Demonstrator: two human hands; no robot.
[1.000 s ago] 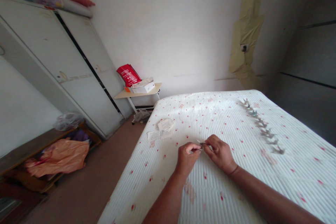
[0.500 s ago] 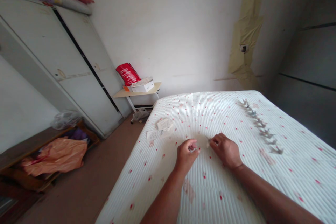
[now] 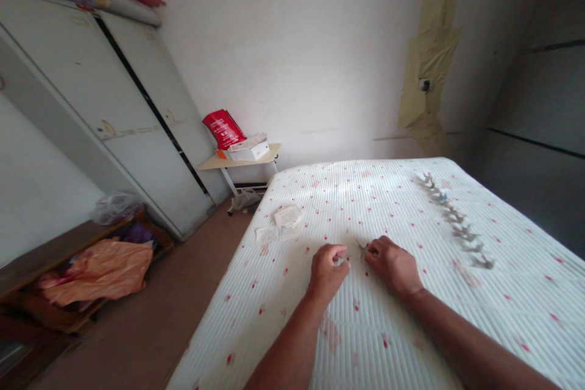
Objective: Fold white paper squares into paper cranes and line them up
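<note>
Above the bed, my right hand [image 3: 393, 263] is closed, pinching a small folded paper crane [image 3: 361, 246] that pokes out left of the fingertips. My left hand [image 3: 328, 268] faces it with thumb and forefinger apart, and nothing shows in the gap. Several paper cranes [image 3: 463, 232] stand in a slanting row to the right on the white dotted bedspread [image 3: 365, 329]. Beyond my left hand lie some small printed paper pieces [image 3: 287, 217], partly overlapping.
A small side table [image 3: 214, 163] past the bed's far left corner carries a red bag [image 3: 223, 128] and a white box [image 3: 250, 150]. Along the left are a wardrobe [image 3: 132, 109] and a low wooden bench [image 3: 27, 256] with an orange plastic bag [image 3: 100, 271].
More of the paper crane shows at my right fingertips now, with a thin tip pointing up and left. Both hands have barely shifted.
</note>
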